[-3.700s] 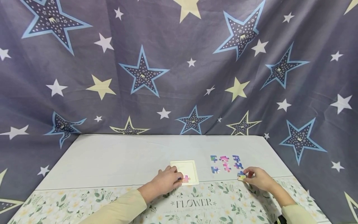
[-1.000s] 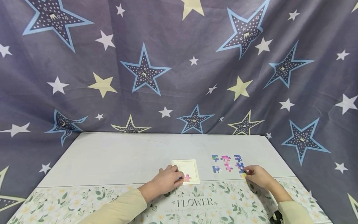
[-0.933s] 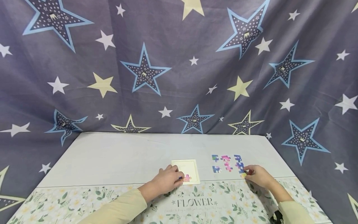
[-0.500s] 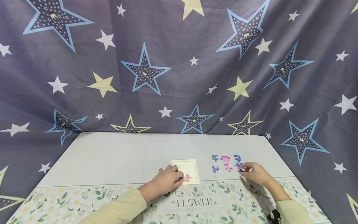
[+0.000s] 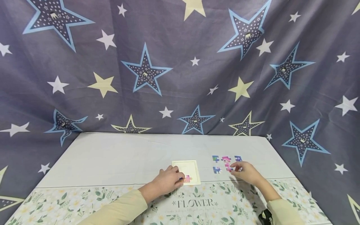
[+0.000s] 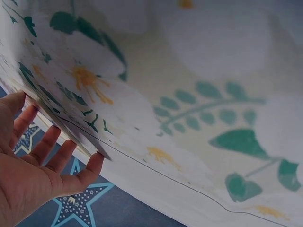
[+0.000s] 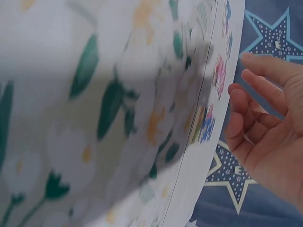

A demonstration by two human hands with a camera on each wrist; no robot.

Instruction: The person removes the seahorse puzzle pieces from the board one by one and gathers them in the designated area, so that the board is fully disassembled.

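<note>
A square cream puzzle tray (image 5: 194,165) lies in the middle of the table. A pink jigsaw piece (image 5: 187,179) sits in its front part, beside a darker one mostly under my fingers. My left hand (image 5: 167,180) holds the tray at its left side; in the left wrist view its fingertips meet the tray's edge. Over the loose pieces at the right hovers my right hand (image 5: 246,172), thumb and forefinger apart beside the pink pieces (image 5: 226,161). In the right wrist view nothing shows between its fingers, and a blue piece with a yellow side (image 7: 204,125) lies below them.
Loose blue pieces lie left of the pink ones, one farther back (image 5: 215,159) and one nearer (image 5: 217,170). Another blue piece (image 5: 237,158) is behind my right hand, which partly covers others. A floral cloth (image 5: 112,203) covers the front; a starry curtain (image 5: 180,62) hangs behind.
My right hand has let go of the yellow-and-blue piece at the front right and moved left to the pink pieces. My left hand stays at the tray.
</note>
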